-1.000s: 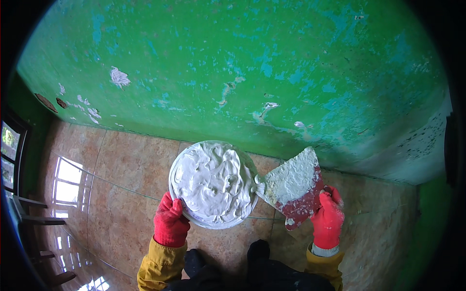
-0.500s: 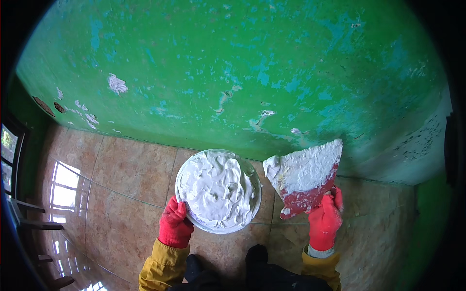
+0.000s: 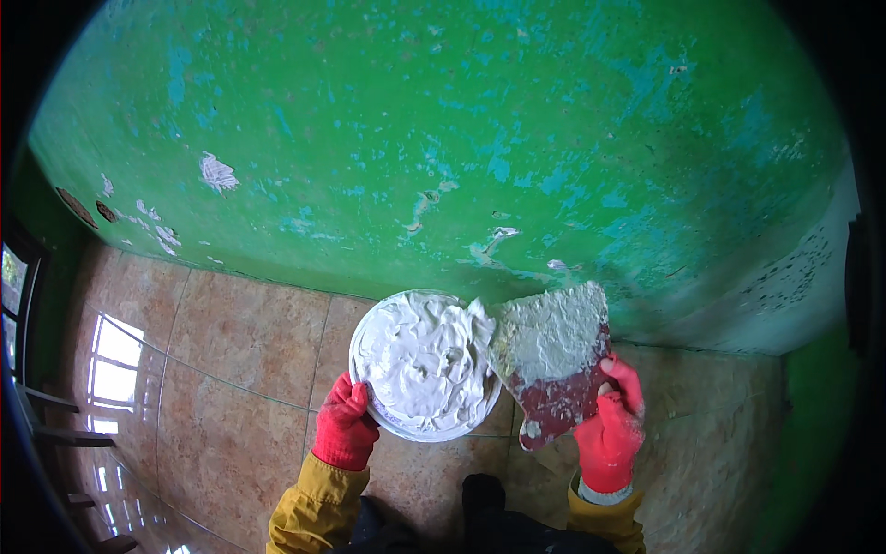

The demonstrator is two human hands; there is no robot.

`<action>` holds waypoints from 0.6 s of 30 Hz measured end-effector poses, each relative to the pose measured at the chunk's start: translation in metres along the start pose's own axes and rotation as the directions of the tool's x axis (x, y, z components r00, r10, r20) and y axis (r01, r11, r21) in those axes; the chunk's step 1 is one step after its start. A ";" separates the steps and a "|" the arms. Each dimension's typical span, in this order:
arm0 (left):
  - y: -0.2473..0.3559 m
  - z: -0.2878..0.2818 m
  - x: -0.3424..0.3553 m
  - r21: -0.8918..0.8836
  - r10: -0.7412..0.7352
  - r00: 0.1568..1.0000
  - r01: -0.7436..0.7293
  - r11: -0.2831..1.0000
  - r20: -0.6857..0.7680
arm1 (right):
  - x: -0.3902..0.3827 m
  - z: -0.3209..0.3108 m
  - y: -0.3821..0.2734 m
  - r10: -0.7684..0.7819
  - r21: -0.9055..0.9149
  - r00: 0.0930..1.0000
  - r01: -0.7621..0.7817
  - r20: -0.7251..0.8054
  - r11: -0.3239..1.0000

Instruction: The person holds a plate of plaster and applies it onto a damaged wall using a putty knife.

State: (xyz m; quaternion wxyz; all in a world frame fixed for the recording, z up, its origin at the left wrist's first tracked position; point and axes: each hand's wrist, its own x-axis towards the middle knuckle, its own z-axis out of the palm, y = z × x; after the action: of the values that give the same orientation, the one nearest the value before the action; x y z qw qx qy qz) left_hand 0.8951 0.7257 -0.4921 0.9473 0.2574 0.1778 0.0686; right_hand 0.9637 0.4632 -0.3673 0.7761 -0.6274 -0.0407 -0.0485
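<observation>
My left hand (image 3: 345,421), in a red glove, grips the near left rim of a round tub (image 3: 426,436). White putty (image 3: 415,365) with a ridged, lumpy surface fills the tub to the top. My right hand (image 3: 611,425), gloved in red with bare thumb and fingertip showing, is closed on a wide red putty knife (image 3: 565,402). White putty coats much of its blade. The blade's left end meets the tub's right rim, where a lump of putty stands up. The tub's underside is hidden.
A green wall (image 3: 369,120) with peeling blue patches and pale scrapes rises ahead. Brown tiles (image 3: 240,342) cover the floor. Dark wooden furniture (image 3: 69,434) stands at the far left, near a window (image 3: 14,277). My feet (image 3: 484,494) are below the tub.
My right hand has brought the putty knife left and slightly down, so its blade meets the tub's rim. The tub has shifted a little to the right in my left hand.
</observation>
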 end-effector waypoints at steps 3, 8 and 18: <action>-0.002 0.005 0.002 -0.008 0.007 1.000 -0.007 1.000 0.007 | -0.010 -0.010 -0.011 -0.034 -0.035 0.995 0.037 0.089 0.999; 0.001 0.011 0.003 -0.060 -0.004 1.000 0.005 0.998 0.021 | -0.021 -0.009 -0.039 -0.372 -0.540 0.885 0.465 0.279 0.702; -0.009 0.022 0.007 -0.013 -0.055 0.997 0.055 0.998 0.047 | -0.016 -0.012 -0.053 -0.551 -0.745 0.721 0.621 0.420 0.244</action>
State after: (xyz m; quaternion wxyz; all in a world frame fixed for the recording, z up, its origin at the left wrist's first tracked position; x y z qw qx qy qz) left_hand 0.9101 0.7095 -0.4808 0.9545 0.2473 0.1622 0.0377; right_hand 0.9414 0.4410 -0.3199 0.2850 -0.8608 -0.2693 -0.3245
